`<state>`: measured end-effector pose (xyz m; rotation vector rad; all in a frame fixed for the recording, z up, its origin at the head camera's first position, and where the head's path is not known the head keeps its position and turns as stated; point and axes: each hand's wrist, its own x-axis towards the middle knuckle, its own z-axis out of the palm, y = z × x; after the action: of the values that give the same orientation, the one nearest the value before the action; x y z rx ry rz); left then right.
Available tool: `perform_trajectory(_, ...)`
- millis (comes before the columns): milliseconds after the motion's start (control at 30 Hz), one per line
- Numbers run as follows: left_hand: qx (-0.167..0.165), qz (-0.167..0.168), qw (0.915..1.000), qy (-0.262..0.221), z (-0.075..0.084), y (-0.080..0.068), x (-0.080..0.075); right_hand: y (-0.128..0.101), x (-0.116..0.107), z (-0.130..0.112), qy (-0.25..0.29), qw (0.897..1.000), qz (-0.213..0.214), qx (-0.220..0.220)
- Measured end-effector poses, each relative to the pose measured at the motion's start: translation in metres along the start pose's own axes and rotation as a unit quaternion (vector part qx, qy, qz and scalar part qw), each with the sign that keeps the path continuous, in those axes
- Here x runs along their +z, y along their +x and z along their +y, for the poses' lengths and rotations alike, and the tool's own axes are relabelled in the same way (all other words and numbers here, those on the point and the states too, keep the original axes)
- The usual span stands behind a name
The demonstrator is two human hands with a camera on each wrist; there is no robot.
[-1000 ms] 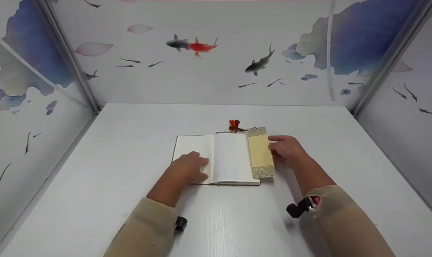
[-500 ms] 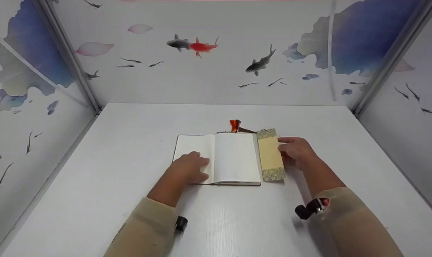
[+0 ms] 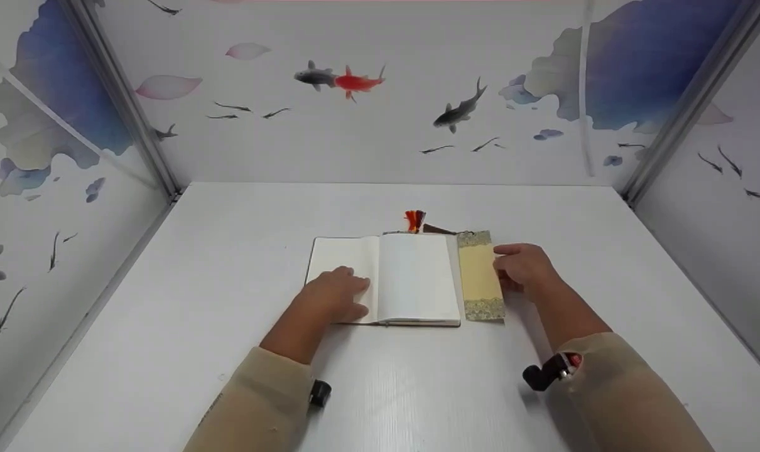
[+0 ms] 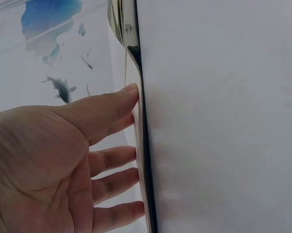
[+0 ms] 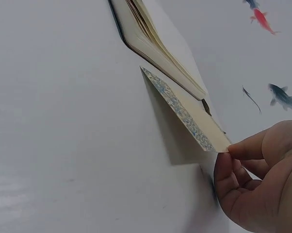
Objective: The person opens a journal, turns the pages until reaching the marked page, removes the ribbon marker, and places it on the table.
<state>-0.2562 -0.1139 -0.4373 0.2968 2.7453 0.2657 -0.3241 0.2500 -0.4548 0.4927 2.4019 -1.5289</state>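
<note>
An open notebook [image 3: 392, 279] with blank pages lies in the middle of the white table [image 3: 229, 263]. My left hand [image 3: 336, 295] rests flat on its left page; in the left wrist view the straight fingers [image 4: 112, 160] touch the notebook's edge [image 4: 145, 160]. My right hand [image 3: 523, 267] pinches the right edge of a yellow bookmark [image 3: 479, 275] with patterned ends, just right of the notebook. In the right wrist view the bookmark [image 5: 185, 109] is tilted, its left edge on the table next to the notebook [image 5: 155, 48], held between thumb and fingers [image 5: 240, 162]. A red tassel [image 3: 414, 220] lies behind the notebook.
Walls printed with fish and lotus leaves [image 3: 380, 88] close the table in at the back and on both sides. Bare white table surface lies all round the notebook.
My right hand has carried the bookmark to the right, off the notebook's right page and onto the table beside it. The left hand has stayed put.
</note>
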Motion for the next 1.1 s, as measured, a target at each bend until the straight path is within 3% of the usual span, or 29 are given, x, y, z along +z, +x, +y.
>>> perform_trajectory(500, -0.003, -0.004, 1.0000, -0.001, -0.001, 0.003, 0.001, -0.008, 0.003, -0.005, -0.012, 1.000, 0.000, -0.006)
perform_trajectory(1100, -0.020, -0.005, 0.9997, -0.013, 0.004, -0.001, -0.002, -0.036, 0.028, -0.014, -0.008, 0.996, -0.045, -0.073)
